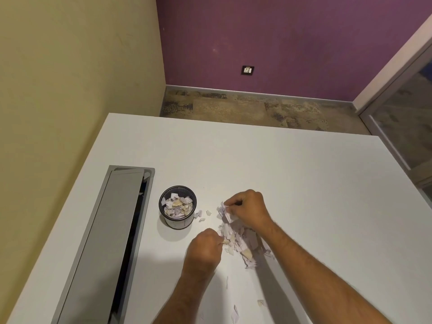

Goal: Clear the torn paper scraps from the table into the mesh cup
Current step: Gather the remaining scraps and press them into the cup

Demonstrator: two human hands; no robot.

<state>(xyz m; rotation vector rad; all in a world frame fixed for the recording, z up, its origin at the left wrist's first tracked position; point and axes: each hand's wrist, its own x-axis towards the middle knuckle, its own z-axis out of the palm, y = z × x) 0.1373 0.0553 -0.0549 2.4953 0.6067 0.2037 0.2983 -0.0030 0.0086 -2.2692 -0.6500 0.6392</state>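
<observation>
A black mesh cup (178,208) stands on the white table (304,183), filled near its rim with torn paper scraps. A loose pile of pale scraps (240,242) lies just right of the cup. My right hand (250,208) is above the pile's far end, fingers closed on a bunch of scraps. My left hand (205,247) rests at the pile's left edge, fingers curled onto scraps there. A few small scraps (203,215) lie between cup and pile. Stray scraps (235,313) lie near the table's front edge.
A long grey cable tray with a hinged lid (105,242) is sunk into the table left of the cup. The table's left side meets a beige wall; beyond its far edge is patterned floor and a purple wall.
</observation>
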